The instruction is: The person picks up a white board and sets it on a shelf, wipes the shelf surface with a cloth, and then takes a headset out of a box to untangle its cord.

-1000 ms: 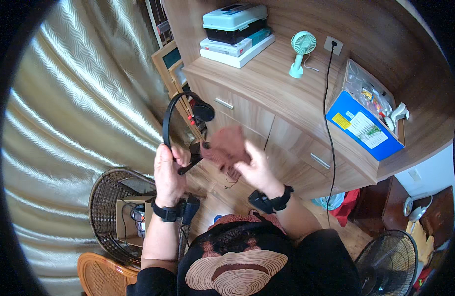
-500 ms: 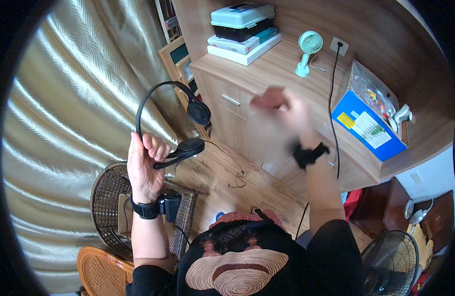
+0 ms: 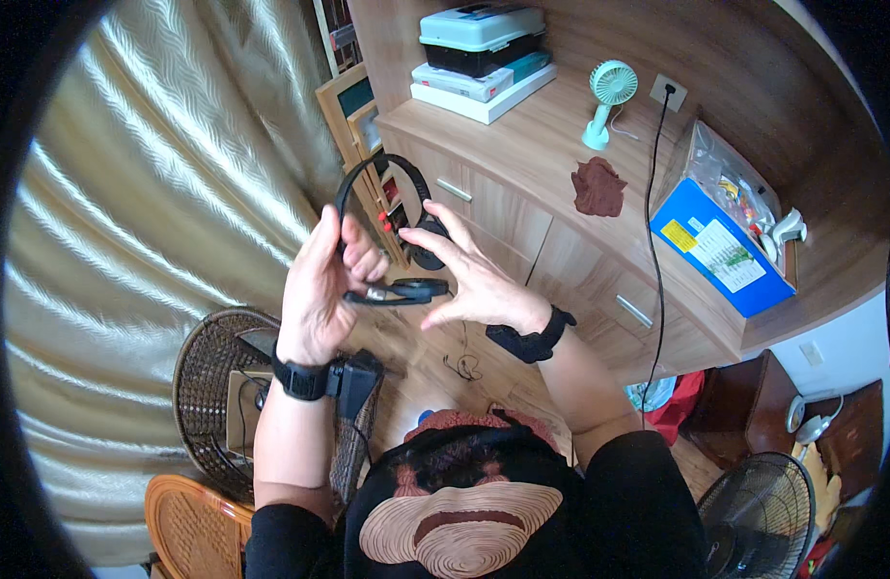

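Note:
A black over-head pair of headphones (image 3: 418,289) is held up in front of me. My left hand (image 3: 317,285) is wrapped round one side of the headband, by the lower ear cup. My right hand (image 3: 486,282) is on the other side with thumb and fingers spread, close to the far ear cup and partly covering it. Whether its fingertips touch the headphones I cannot tell. A crumpled brown cloth (image 3: 597,186) lies on the wooden cabinet top, beyond my right hand.
On the cabinet (image 3: 522,159) stand a mint-green handheld fan (image 3: 611,89), stacked boxes under a light-blue case (image 3: 479,31) and a blue box (image 3: 723,246). A black power cord (image 3: 654,241) hangs down its front. A wicker chair (image 3: 199,386) and a floor fan (image 3: 762,511) flank me.
The brown cloth has left my right hand and now lies on the cabinet. My right hand has come left to the headphones, which my left hand has moved slightly right.

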